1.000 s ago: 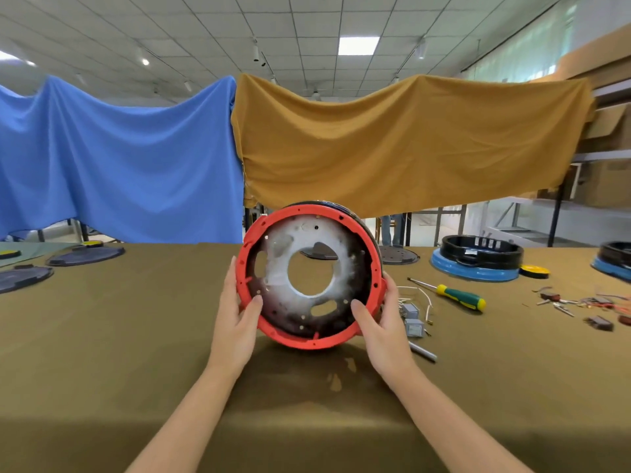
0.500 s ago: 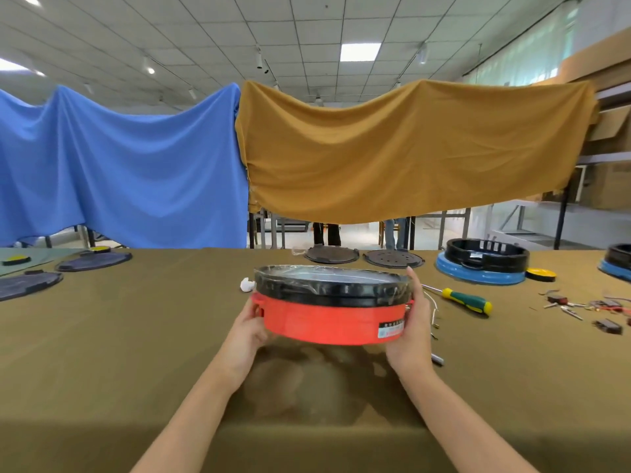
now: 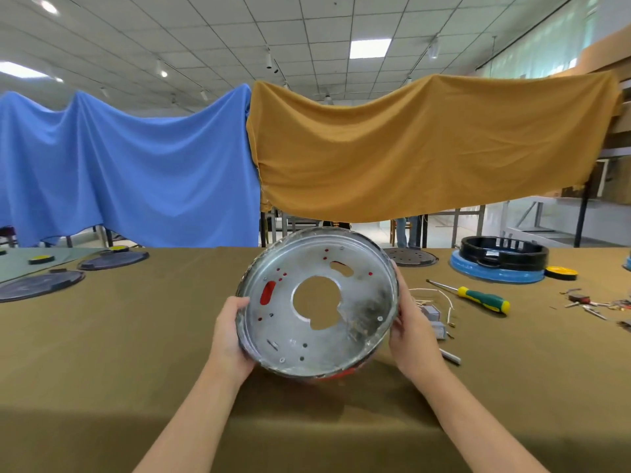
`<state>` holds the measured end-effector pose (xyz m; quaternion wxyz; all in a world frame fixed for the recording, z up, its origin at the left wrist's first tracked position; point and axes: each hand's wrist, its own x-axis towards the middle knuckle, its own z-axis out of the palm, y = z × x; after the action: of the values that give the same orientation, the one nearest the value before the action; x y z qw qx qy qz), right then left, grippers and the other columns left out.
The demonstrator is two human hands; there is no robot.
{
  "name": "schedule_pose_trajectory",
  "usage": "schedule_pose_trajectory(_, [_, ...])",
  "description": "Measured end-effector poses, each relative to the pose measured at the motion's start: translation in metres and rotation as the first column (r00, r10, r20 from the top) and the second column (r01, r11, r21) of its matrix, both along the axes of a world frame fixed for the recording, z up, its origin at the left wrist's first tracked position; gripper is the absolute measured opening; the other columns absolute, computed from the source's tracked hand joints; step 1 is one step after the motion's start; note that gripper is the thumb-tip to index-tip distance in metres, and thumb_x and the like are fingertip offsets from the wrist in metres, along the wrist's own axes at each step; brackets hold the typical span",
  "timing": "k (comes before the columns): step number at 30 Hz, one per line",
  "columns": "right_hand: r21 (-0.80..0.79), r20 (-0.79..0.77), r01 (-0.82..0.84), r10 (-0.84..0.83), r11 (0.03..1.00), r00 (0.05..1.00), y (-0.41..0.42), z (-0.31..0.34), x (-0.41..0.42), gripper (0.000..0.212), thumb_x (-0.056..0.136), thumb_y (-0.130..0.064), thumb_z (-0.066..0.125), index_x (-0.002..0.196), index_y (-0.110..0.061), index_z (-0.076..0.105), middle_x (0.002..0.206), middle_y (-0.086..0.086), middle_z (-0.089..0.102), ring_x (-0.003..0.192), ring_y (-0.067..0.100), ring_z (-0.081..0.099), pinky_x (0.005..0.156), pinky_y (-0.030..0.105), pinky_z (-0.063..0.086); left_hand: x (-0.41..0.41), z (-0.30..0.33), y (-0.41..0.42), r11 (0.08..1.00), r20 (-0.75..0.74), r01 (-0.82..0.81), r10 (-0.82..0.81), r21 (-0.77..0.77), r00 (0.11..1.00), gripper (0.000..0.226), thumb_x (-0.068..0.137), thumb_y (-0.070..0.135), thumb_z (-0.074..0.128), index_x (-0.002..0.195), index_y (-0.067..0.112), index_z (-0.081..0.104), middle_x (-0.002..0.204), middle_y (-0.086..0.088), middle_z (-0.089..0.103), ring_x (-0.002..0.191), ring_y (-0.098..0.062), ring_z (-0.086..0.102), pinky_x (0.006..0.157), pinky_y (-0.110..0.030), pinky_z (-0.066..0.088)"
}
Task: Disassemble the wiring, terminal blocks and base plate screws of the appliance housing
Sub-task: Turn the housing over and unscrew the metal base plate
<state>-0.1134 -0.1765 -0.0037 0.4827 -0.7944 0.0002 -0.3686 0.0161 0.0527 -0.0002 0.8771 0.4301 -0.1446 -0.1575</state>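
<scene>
I hold the round appliance housing [image 3: 317, 302] tilted up on edge above the table, its silver metal base plate facing me. The plate has a large central hole, several small screw holes and a few screws; red plastic shows through the openings and at the bottom edge. My left hand [image 3: 230, 332] grips the left rim with fingers curled over it. My right hand [image 3: 408, 322] grips the right rim. Loose white wires and small grey terminal blocks [image 3: 433, 314] lie on the cloth just right of the housing.
A green-yellow screwdriver [image 3: 478, 297] lies to the right, with removed small parts [image 3: 594, 303] farther right. A blue-and-black housing [image 3: 498, 264] and dark round plates [image 3: 112, 259] stand at the back. The table [image 3: 136, 353] has an olive cloth.
The housing has been flipped: a second ago its red-rimmed dark inside faced me, then it lay level, and now the silver base plate faces me. Both hands stayed on its rim.
</scene>
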Motion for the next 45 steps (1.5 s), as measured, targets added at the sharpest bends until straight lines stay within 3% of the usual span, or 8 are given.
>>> schedule_pose_trajectory(7, [0.26, 0.094, -0.148, 0.127, 0.954, 0.987, -0.004, -0.001, -0.003, 0.043, 0.11, -0.019, 0.029, 0.139, -0.04, 0.053, 0.133, -0.02, 0.063, 0.121, 0.001, 0.059, 0.085, 0.019, 0.055, -0.005, 0.004, -0.003, 0.992, 0.056, -0.121, 0.123, -0.047, 0.991, 0.038, 0.092, 0.031, 0.052, 0.122, 0.014, 0.065, 0.117, -0.013, 0.07, 0.099, -0.029, 0.068, 0.081, -0.044, 0.055])
schedule_pose_trajectory(10, [0.266, 0.063, -0.238, 0.229, 0.934, 0.971, -0.002, -0.003, -0.006, 0.041, 0.098, -0.043, 0.051, 0.139, -0.047, 0.051, 0.136, -0.019, 0.061, 0.123, 0.001, 0.058, 0.088, 0.02, 0.054, -0.003, 0.004, -0.004, 0.982, 0.103, -0.167, 0.176, -0.087, 0.979, 0.03, 0.094, 0.027, 0.05, 0.118, 0.021, 0.068, 0.121, -0.012, 0.069, 0.107, -0.031, 0.066, 0.092, -0.051, 0.053])
schedule_pose_trajectory(14, [0.202, 0.038, -0.166, 0.162, 0.965, 0.986, -0.004, -0.008, -0.003, 0.06, 0.085, -0.027, 0.066, 0.138, -0.049, 0.047, 0.132, -0.024, 0.06, 0.123, -0.002, 0.056, 0.09, 0.016, 0.052, 0.0, 0.003, -0.007, 0.973, 0.202, -0.212, 0.226, -0.089, 0.953, 0.037, 0.095, 0.026, 0.053, 0.131, 0.021, 0.059, 0.125, -0.009, 0.067, 0.116, -0.03, 0.064, 0.096, -0.05, 0.051])
schedule_pose_trajectory(19, [0.261, 0.141, 0.042, -0.081, 0.964, 0.987, -0.011, -0.006, -0.001, 0.067, 0.092, 0.003, 0.061, 0.126, -0.054, 0.049, 0.115, -0.034, 0.063, 0.11, -0.012, 0.058, 0.079, 0.005, 0.049, -0.004, -0.007, -0.018, 0.964, 0.35, -0.156, 0.073, 0.215, 0.934, 0.06, 0.076, 0.015, 0.077, 0.131, 0.027, 0.056, 0.123, -0.004, 0.068, 0.11, -0.024, 0.067, 0.092, -0.042, 0.056])
schedule_pose_trajectory(26, [0.219, 0.143, 0.12, -0.153, 0.968, 0.978, -0.012, -0.007, 0.002, 0.057, 0.1, -0.007, 0.057, 0.139, -0.045, 0.043, 0.113, -0.054, 0.051, 0.112, -0.027, 0.046, 0.082, -0.005, 0.038, -0.004, -0.011, -0.021, 0.952, 0.382, -0.142, 0.028, 0.273, 0.924, 0.048, 0.09, 0.008, 0.066, 0.127, 0.037, 0.055, 0.117, 0.005, 0.071, 0.102, -0.018, 0.071, 0.07, -0.032, 0.06])
schedule_pose_trajectory(31, [0.187, 0.131, 0.218, -0.244, 0.958, 0.961, -0.015, -0.007, 0.003, 0.06, 0.097, -0.005, 0.06, 0.146, -0.036, 0.043, 0.107, -0.054, 0.052, 0.106, -0.027, 0.049, 0.079, -0.006, 0.037, -0.003, -0.013, -0.022, 0.93, 0.458, -0.173, 0.005, 0.325, 0.889, 0.06, 0.089, 0.002, 0.067, 0.136, 0.035, 0.048, 0.122, 0.007, 0.068, 0.113, -0.017, 0.066, 0.09, -0.038, 0.056])
schedule_pose_trajectory(38, [0.149, 0.091, 0.289, -0.305, 0.946, 0.948, -0.015, -0.008, 0.004, 0.056, 0.098, -0.01, 0.06, 0.146, -0.032, 0.042, 0.111, -0.037, 0.052, 0.107, -0.008, 0.051, 0.075, -0.005, 0.037, -0.005, -0.019, -0.024, 0.859, 0.588, -0.298, -0.005, 0.417, 0.809, 0.102, 0.062, 0.001, 0.091, 0.141, 0.029, 0.033, 0.128, 0.015, 0.057, 0.113, 0.007, 0.057, 0.083, -0.009, 0.049])
schedule_pose_trajectory(45, [0.227, 0.048, 0.343, -0.363, 0.911, 0.931, -0.016, -0.012, 0.008, 0.049, 0.094, -0.01, 0.066, 0.134, -0.03, 0.046, 0.1, -0.031, 0.055, 0.09, -0.025, 0.053, 0.069, 0.003, 0.041, 0.0, -0.024, -0.026, 0.774, 0.576, -0.366, 0.003, 0.516, 0.817, 0.099, 0.06, 0.02, 0.094, 0.138, 0.037, 0.036, 0.119, 0.026, 0.061, 0.109, 0.008, 0.058, 0.091, -0.019, 0.047])
